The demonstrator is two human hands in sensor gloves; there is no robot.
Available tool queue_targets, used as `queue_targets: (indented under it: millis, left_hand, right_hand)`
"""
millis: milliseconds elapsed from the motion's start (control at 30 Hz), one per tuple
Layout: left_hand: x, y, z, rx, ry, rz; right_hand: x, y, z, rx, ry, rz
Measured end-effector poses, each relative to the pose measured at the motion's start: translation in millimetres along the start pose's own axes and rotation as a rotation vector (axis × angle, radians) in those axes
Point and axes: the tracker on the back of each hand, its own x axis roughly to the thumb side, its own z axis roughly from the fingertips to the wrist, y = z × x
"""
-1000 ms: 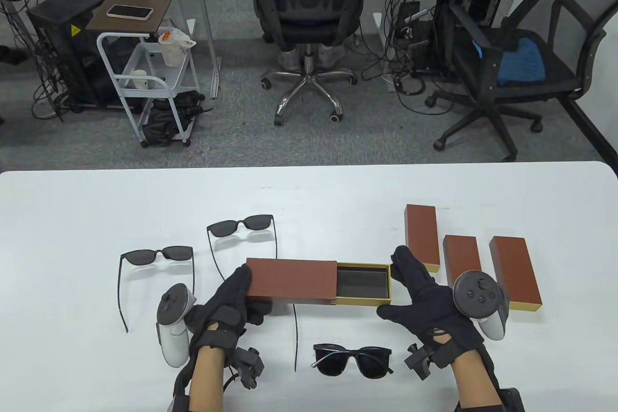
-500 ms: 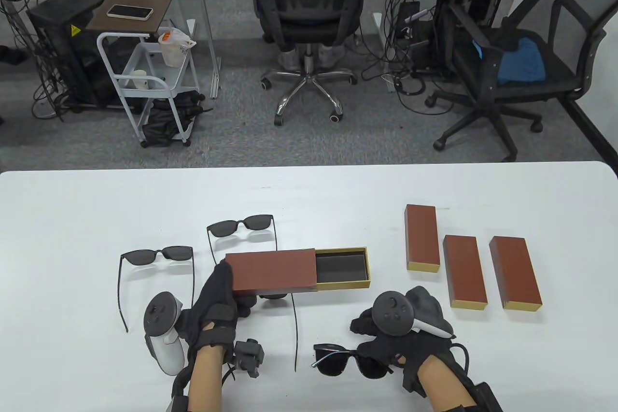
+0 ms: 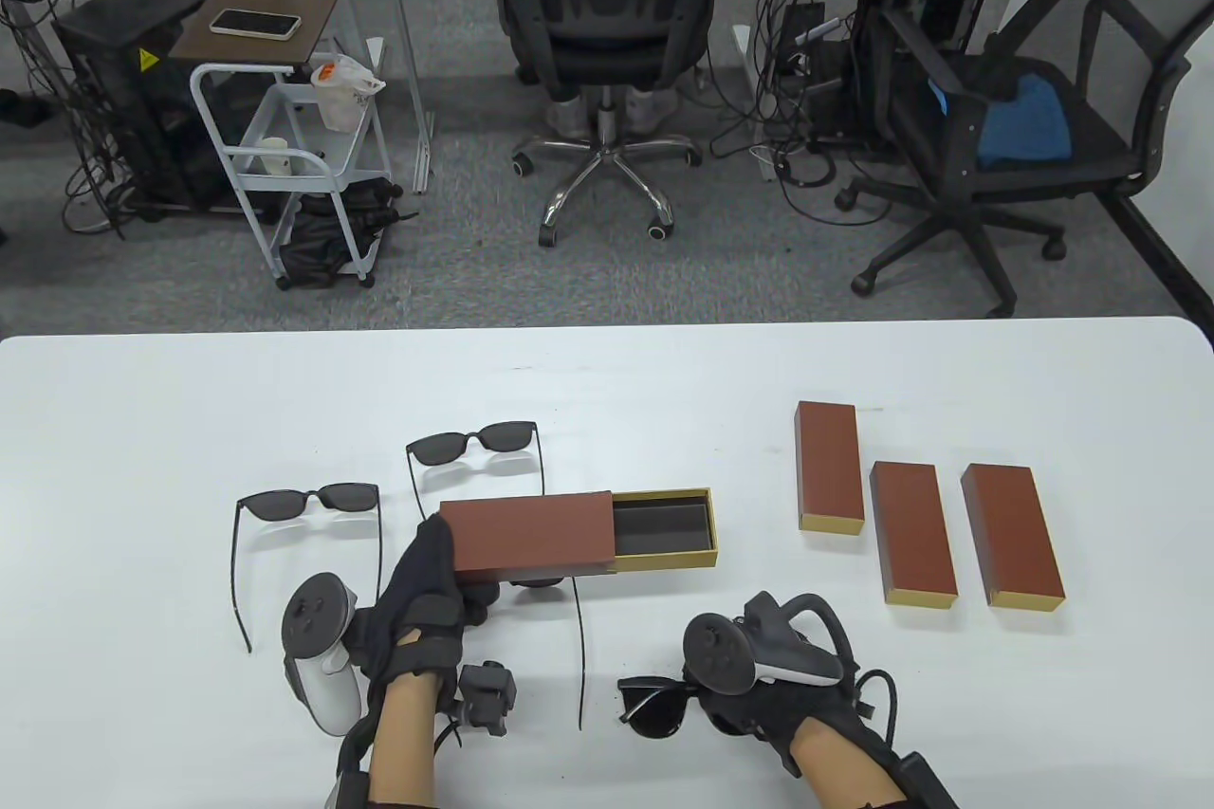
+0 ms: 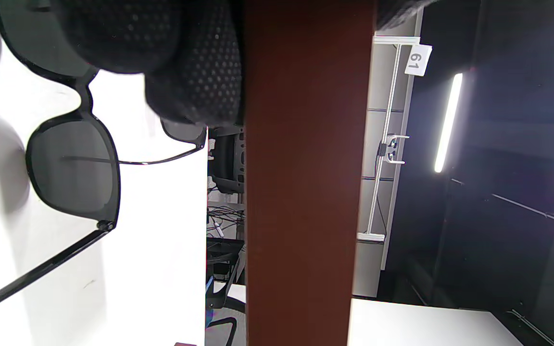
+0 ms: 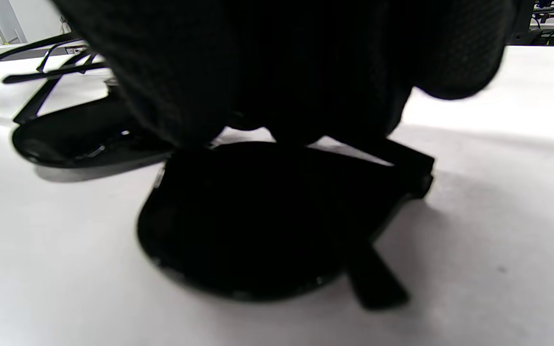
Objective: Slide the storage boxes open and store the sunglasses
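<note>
Gripping the left end of the open storage box (image 3: 526, 532) with the left hand (image 3: 427, 591), fingers (image 4: 190, 72) clamped round the brown sleeve as half a second ago; holding the box in the middle of the table (image 3: 142, 430), a touch further left than before, with its gold tray (image 3: 664, 529) sticking out to the right and showing a dark lining.

Reaching down with the right hand (image 3: 768, 705) – now closer to the table's near edge than in the earlier frame – and covering the right half of the dark sunglasses (image 3: 654, 705) lying there, where before both lenses were showing. Curling gloved fingers (image 5: 258, 62) over the frame and grasping it, with the lens (image 5: 258, 221) lying flat on the tabletop in the right wrist view.

Leaving two more pairs standing left of centre with arms unfolded: one pair (image 3: 308, 501) nearer the left edge, the other pair (image 3: 474, 441) just behind the box – one of its arms passing under the sleeve and coming out toward the near edge. Keeping three closed boxes (image 3: 830, 466) (image 3: 912, 532) (image 3: 1011, 536) side by side toward the right edge, well apart from both hands.

Blocking much of the left wrist view with the sleeve (image 4: 306, 192); showing a lens of one pair (image 4: 72, 173) beside it.
</note>
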Motion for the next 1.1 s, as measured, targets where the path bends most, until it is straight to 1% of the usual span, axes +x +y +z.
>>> queue_targets:
  millis: [67, 167, 267, 367, 400, 500, 600, 733, 833, 967, 1067, 1100]
  left_hand:
    - [0, 0, -2, -0.015, 0.0, -0.006]
    - [-1, -1, -1, -0.005, 0.004, -0.008]
    - [-1, -1, -2, -0.004, 0.003, -0.004]
    - [-3, -2, -2, -0.002, 0.012, 0.013]
    - [-3, -2, -2, -0.001, 0.015, 0.013]
    - [-3, -2, 0, 0.024, 0.045, 0.005]
    - [-4, -1, 0, 0.04, 0.051, -0.001]
    - [-5, -2, 0, 0.049, 0.053, -0.024]
    - [-6, -5, 0, 0.043, 0.059, -0.027]
    - [-8, -7, 1, 0.029, 0.065, -0.019]
    - [-8, -9, 1, 0.014, 0.068, -0.022]
    - [-8, -9, 2, 0.011, 0.068, -0.023]
  right_hand:
    - [1, 1, 1, -0.024, -0.003, 0.021]
    - [0, 1, 2, -0.05, 0.002, 0.046]
    - [-4, -7, 5, -0.092, 0.025, 0.038]
    - [-10, -23, 13, -0.181, 0.052, -0.014]
    - [-13, -32, 16, -0.227, 0.054, -0.024]
    - [-19, -54, 26, -0.321, 0.089, -0.046]
    - [-19, -67, 35, -0.381, 0.126, -0.103]
    - [-12, -83, 45, -0.421, 0.141, 0.006]
    - [-11, -101, 49, -0.466, 0.156, 0.046]
    - [-10, -127, 50, -0.517, 0.171, 0.085]
    - [-8, -146, 47, -0.539, 0.205, 0.186]
    - [-8, -148, 47, -0.543, 0.212, 0.201]
